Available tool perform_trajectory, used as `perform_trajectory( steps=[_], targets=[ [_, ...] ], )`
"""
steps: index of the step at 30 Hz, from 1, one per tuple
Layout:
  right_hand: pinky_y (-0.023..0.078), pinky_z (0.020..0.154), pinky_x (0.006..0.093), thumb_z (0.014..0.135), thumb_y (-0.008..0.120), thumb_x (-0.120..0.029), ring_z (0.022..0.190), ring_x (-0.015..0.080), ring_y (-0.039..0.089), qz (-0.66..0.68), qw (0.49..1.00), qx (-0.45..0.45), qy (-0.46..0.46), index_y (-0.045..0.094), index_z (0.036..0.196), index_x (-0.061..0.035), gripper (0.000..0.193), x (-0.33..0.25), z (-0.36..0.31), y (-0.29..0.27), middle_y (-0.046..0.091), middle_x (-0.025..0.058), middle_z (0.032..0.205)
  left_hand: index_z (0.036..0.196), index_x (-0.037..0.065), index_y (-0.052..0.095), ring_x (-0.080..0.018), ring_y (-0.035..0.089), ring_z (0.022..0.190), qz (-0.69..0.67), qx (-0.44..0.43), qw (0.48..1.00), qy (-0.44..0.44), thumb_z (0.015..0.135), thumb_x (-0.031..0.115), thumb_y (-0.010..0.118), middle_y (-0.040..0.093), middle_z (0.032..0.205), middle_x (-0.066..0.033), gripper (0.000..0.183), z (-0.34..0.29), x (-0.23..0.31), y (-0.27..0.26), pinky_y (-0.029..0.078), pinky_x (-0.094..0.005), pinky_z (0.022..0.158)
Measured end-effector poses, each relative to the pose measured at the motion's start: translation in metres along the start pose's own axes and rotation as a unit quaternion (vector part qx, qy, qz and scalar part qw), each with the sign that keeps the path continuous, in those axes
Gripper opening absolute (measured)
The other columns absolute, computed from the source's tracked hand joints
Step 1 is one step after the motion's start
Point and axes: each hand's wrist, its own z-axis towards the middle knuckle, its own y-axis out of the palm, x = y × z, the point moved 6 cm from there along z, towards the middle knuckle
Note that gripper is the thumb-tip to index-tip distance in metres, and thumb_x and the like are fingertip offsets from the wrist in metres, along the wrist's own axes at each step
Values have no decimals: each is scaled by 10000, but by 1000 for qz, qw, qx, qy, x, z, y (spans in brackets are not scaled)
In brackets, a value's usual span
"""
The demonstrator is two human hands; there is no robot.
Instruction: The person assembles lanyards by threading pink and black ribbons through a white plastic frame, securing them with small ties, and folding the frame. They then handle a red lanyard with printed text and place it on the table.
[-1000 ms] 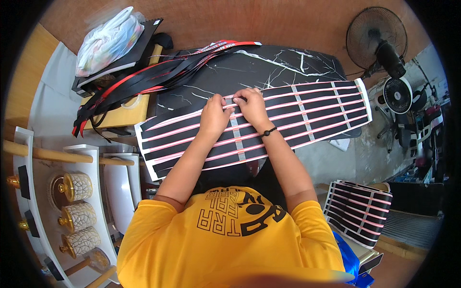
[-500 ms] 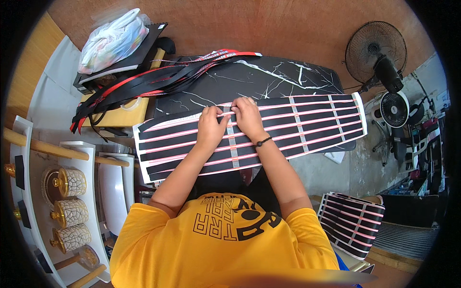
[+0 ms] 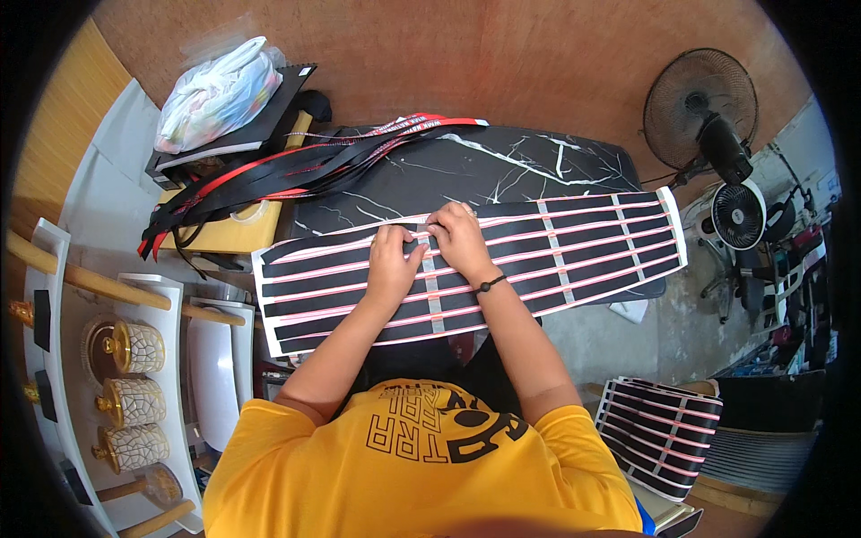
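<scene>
A long panel of black straps with pink stripes [image 3: 574, 247], joined by pale cross bands, lies across a black marble-patterned table [image 3: 502, 175]. My left hand [image 3: 392, 260] rests on the panel left of a pale cross band, fingers pressing down near its top edge. My right hand [image 3: 456, 238], with a dark band on the wrist, pinches the top edge of the panel right beside the left hand. Both hands touch the same cross band [image 3: 433, 291].
A bundle of loose black and red straps [image 3: 296, 170] lies at the table's far left. A plastic bag [image 3: 215, 94] sits on a dark board behind it. Two fans [image 3: 717, 134] stand at right. Another striped panel [image 3: 659, 430] lies at lower right. Ornate jars [image 3: 130, 394] line a white shelf at left.
The view has shifted slightly so the panel sits lower in the picture. My hands stay together at the top edge of the same cross band, with small finger movements.
</scene>
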Motion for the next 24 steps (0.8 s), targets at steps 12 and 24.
perform_trajectory(
  steps=[12,24],
  targets=[
    [458,830,427,780,695,-90,915,338,584,34,999,34,-24,672,844,-45,82,7,1,-1,625,115,886,912,-10,667,-328,606,827,12,0,1000,0,756,181,803,617,877,-167,282,-2,-6,3,488,-408,752],
    [462,862,433,802,657,-41,931,347,600,39,999,22,-8,656,892,-20,93,9,3,0,657,132,929,893,51,739,-251,630,812,-35,-8,998,-52,766,212,795,648,878,-105,213,1,-6,2,501,-356,726]
  ],
)
